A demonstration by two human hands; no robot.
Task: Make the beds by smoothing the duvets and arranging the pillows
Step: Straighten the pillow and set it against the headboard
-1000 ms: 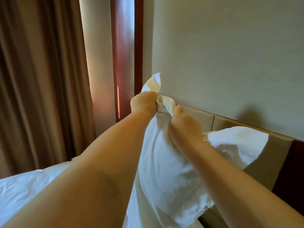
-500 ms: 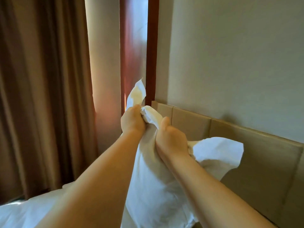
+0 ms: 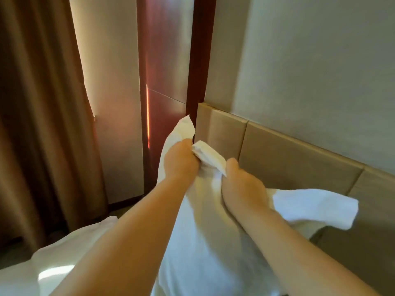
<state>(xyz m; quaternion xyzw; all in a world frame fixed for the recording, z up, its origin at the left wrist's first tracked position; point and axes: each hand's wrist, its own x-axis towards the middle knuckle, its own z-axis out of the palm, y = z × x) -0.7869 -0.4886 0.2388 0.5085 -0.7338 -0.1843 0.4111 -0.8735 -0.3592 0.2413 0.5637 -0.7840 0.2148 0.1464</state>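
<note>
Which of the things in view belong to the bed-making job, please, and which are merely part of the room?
In the job:
pillow, gripped at its top by the left hand and right hand
white bedding, lower left

Just there:
headboard
curtain
wood panel
wall
</note>
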